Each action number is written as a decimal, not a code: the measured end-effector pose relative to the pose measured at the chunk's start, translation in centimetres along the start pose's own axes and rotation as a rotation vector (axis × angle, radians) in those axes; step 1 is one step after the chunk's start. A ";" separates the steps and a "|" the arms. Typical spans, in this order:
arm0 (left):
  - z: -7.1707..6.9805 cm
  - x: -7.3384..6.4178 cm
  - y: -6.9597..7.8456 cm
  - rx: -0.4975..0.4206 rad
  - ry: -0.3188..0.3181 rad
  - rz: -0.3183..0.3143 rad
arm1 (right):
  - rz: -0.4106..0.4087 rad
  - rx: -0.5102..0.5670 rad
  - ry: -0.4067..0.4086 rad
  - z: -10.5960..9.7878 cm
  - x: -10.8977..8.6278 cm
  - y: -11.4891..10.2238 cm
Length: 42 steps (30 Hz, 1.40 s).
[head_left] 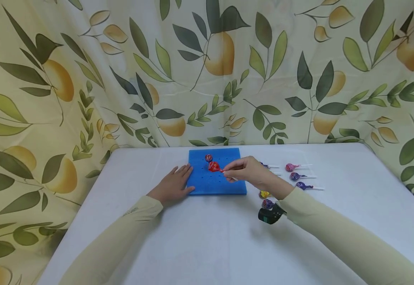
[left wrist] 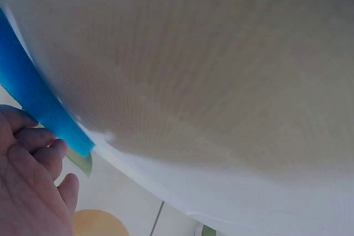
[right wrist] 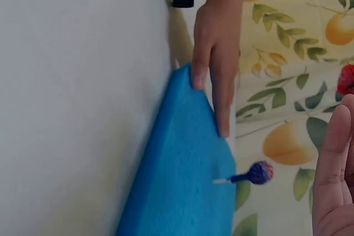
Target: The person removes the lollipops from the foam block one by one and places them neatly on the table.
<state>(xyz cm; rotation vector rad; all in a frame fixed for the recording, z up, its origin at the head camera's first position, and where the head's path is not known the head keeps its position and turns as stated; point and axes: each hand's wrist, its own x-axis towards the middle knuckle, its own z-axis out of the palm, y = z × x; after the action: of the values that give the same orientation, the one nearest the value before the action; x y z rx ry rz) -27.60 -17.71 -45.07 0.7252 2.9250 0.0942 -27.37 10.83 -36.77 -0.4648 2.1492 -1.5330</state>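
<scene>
A blue foam board (head_left: 217,186) with rows of small holes lies on the white table. My left hand (head_left: 174,184) rests against its left edge, fingers extended; the right wrist view shows its fingertips touching the board. Above the board, my right hand (head_left: 248,171) pinches a red-wrapped lollipop (head_left: 214,166) near the base of its wrapper, head pointing left. A dark blue and red lollipop (right wrist: 260,173) stands by its stick in the board, near the far left part. In the right wrist view the held lollipop is mostly cut off at the frame's edge.
Right of the board lie several lollipops, among them a pink one (head_left: 290,167), a purple one (head_left: 301,185) and a yellow one (head_left: 264,194). My right forearm partly covers some. A black wrist device (head_left: 271,214) hangs below my right wrist. A patterned curtain (head_left: 207,79) rises behind the table.
</scene>
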 end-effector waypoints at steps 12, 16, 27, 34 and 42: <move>0.1 -0.2 0.1 0.009 0.014 0.009 | 0.033 -0.050 0.073 -5.1 -5.0 0.9; 0.2 0.0 0.1 0.022 -0.001 -0.015 | 0.043 -0.069 0.095 -6.3 -6.3 1.3; 0.3 -0.2 0.0 0.016 0.012 0.001 | 0.101 -0.130 0.201 -9.8 -9.6 2.9; 0.2 -0.2 0.0 0.031 -0.004 -0.014 | 0.108 -0.080 0.241 -12.8 -11.5 5.2; 0.2 -0.1 0.0 0.029 -0.013 -0.018 | 0.131 0.048 0.226 -15.6 -12.9 9.2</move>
<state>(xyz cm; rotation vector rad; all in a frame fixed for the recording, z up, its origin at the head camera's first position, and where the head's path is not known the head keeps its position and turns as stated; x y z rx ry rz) -27.51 -17.68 -45.28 0.7011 2.9260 0.0453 -25.07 32.84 -39.04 -0.1365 2.2537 -1.6253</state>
